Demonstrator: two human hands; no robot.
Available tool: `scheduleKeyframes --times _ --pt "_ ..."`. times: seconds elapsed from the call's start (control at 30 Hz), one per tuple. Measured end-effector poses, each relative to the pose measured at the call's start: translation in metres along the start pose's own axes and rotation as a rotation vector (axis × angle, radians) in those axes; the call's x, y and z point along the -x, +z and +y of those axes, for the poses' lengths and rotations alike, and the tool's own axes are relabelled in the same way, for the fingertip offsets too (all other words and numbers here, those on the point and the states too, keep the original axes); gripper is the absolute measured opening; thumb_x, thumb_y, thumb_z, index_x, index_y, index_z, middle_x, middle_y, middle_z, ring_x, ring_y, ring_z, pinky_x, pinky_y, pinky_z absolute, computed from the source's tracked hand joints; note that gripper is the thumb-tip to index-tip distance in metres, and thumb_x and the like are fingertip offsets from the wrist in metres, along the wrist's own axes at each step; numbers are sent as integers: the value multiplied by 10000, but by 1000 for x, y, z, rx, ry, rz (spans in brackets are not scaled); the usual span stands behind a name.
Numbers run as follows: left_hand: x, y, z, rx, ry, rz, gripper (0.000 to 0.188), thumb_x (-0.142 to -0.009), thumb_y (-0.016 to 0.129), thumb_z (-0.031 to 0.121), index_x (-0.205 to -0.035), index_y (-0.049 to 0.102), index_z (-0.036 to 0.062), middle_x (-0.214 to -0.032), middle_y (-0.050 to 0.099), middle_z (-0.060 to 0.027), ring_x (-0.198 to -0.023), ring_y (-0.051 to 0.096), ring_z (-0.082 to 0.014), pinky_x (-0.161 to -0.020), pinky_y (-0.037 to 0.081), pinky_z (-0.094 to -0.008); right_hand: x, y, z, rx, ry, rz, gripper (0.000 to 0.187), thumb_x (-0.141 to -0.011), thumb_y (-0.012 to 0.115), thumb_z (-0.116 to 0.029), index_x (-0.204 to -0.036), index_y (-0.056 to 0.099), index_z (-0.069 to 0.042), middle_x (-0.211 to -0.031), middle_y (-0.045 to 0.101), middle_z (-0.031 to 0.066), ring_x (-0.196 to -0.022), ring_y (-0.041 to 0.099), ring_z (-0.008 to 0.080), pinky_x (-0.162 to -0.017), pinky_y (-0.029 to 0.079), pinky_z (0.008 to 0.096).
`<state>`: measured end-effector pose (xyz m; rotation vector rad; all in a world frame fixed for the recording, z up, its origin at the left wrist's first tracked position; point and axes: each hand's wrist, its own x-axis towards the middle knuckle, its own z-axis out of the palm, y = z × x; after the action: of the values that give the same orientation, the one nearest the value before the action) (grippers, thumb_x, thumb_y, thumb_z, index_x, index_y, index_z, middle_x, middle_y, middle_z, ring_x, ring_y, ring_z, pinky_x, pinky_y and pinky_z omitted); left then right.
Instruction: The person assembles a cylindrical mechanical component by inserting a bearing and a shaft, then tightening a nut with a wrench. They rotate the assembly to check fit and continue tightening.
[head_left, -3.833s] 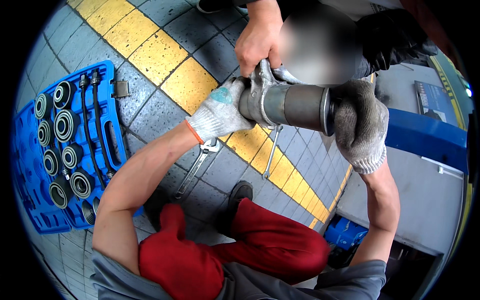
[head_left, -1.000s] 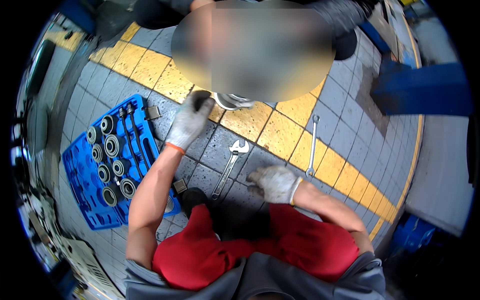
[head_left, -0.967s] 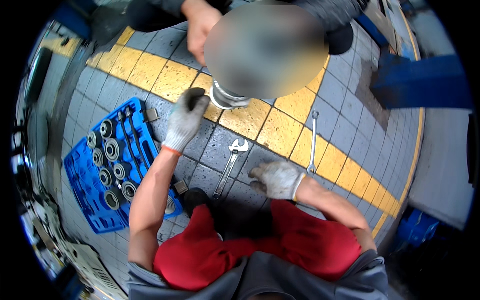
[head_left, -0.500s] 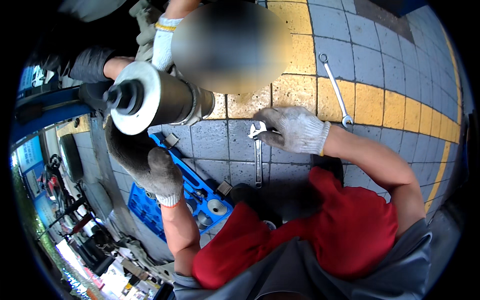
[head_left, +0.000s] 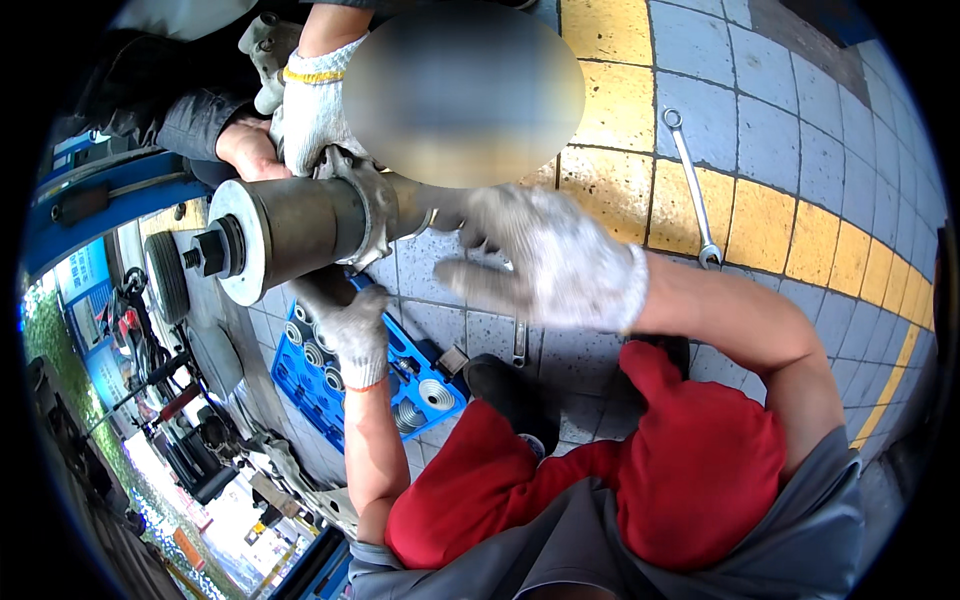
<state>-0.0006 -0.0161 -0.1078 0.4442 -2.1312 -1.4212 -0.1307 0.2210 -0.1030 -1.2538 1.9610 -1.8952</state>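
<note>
A thick metal cylinder (head_left: 305, 235) with a bolt and nut (head_left: 208, 254) on its left end passes through a cast metal ring-shaped part (head_left: 375, 205). My left hand (head_left: 352, 335), in a grey-white work glove, is under the cylinder with thumb apart; its fingertips are hidden behind the metal. My right hand (head_left: 560, 265), gloved and slightly blurred, is open beside the cylinder's right end, its upper fingers close to that end; contact is unclear. Partly covered by this hand, an adjustable wrench (head_left: 520, 343) lies on the tiles. A co-worker's gloved hand (head_left: 318, 120) is at the cast part.
Below the cylinder lies an open blue tool case (head_left: 330, 415) with several round metal cups. A combination wrench (head_left: 691, 185) rests on the floor at the right. The co-worker's other hand (head_left: 250, 148) is behind the cylinder. A blue beam (head_left: 115, 210) runs at the left.
My right hand has left the adjustable wrench and moved up-left towards the cylinder's end. The cylinder has turned more level, and my left hand has shifted right beneath it.
</note>
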Motion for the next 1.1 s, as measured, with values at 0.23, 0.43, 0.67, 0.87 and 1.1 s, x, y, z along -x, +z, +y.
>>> scheduleKeyframes --times 0.23,0.43,0.67,0.87,1.1 --pt "-12 18 -14 -177 -183 -423 711 -827 846 120 -1441 505 7 -1360 630 -107 -1185 631 -198 -1050 504 -353 -27 -12 -10 -50 91 43 538 -937 714 -251 -1391 509 -49 -1046 711 182 -876 733 359 -750 602 424" --pt "-33 36 -25 -397 -288 -568 739 -736 844 138 -1405 542 56 -1334 612 -139 -1226 576 -278 -1045 486 -402 -31 -39 -19 -368 388 -18 501 -1010 656 -130 -1453 472 11 -1102 639 55 -928 610 114 -809 532 270" --pt "-30 39 -21 -552 6 -474 809 -753 896 326 -1440 531 105 -1343 611 -162 -1229 598 -336 -1045 484 -468 -23 -53 -16 -315 386 27 468 -1023 659 -181 -1422 499 3 -1046 665 59 -916 629 107 -819 538 274" --pt "-39 41 3 -813 359 -387 623 -802 810 408 -1338 634 145 -1267 671 -127 -1177 649 -325 -1023 513 -472 -33 -55 -32 -385 364 8 538 -983 683 -59 -1465 453 8 -1160 647 92 -1000 640 122 -891 543 279" --pt "-49 34 -3 -652 136 -605 513 -865 764 315 -1348 640 193 -1313 656 -96 -1246 608 -334 -1071 483 -474 -59 -57 -47 -235 119 7 726 -916 664 31 -1570 351 -1 -1423 557 193 -1044 670 187 -872 581 304"
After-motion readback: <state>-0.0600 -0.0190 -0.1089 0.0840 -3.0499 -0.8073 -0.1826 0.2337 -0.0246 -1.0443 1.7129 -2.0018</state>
